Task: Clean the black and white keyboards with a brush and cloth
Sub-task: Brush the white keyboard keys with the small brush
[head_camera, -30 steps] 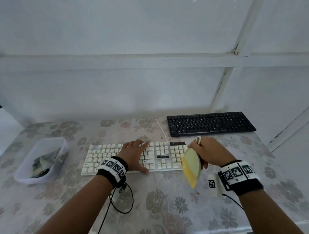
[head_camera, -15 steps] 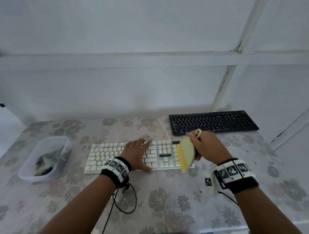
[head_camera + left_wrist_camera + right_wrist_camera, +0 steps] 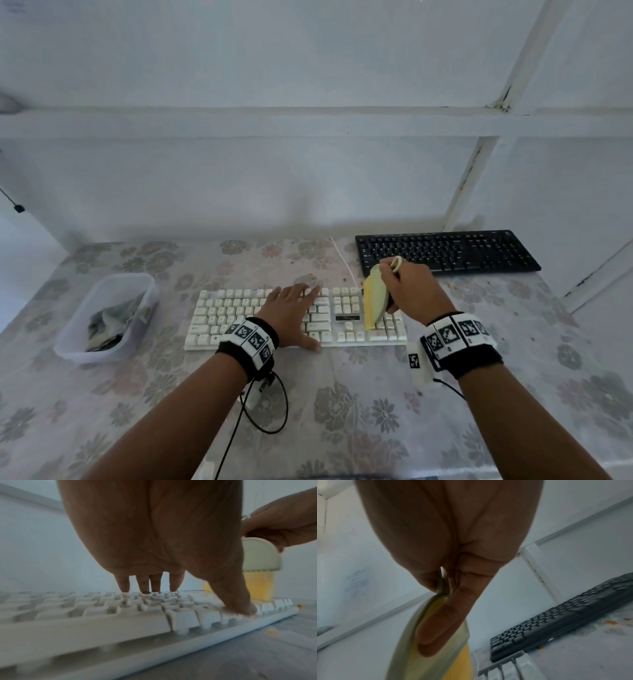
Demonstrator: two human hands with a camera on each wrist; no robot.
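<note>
l hand [image 3: 291, 313] flat on white kbd [image 3: 219, 318], r hand [image 3: 412, 293] gripping brush [image 3: 371, 303]; tub [image 3: 106, 317] left

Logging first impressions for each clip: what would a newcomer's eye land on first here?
The right hand grips a pale brush with yellow bristles, its bristles down at the right end of the white keyboard. The left hand lies flat on the keys mid-board. The black keyboard sits behind to the right, and a clear tub on the table's left.
</note>
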